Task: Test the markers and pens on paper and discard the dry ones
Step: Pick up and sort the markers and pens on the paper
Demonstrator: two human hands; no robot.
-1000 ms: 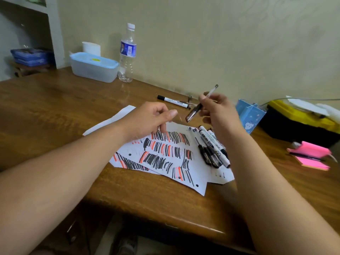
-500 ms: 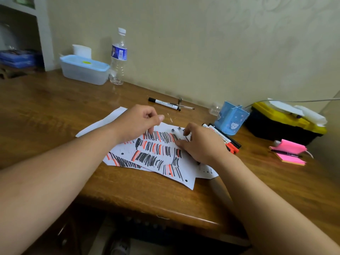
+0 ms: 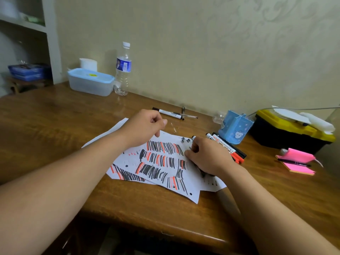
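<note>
1. Whiteboard markers: judged light and stiff, with smooth barrels that may roll. Take each at mid-barrel.
2. Scribbled paper: thin and likely to slide, so pin it flat.
3. Your left hand: loosely clenched, fingertips on the paper's far-left part, nothing seen in it.
4. Your right hand: curled over pens on the paper's right side. Whether it grasps 1 cannot be told.
5. The markers lie just right of that hand; 1 black marker lies farther off.
</note>
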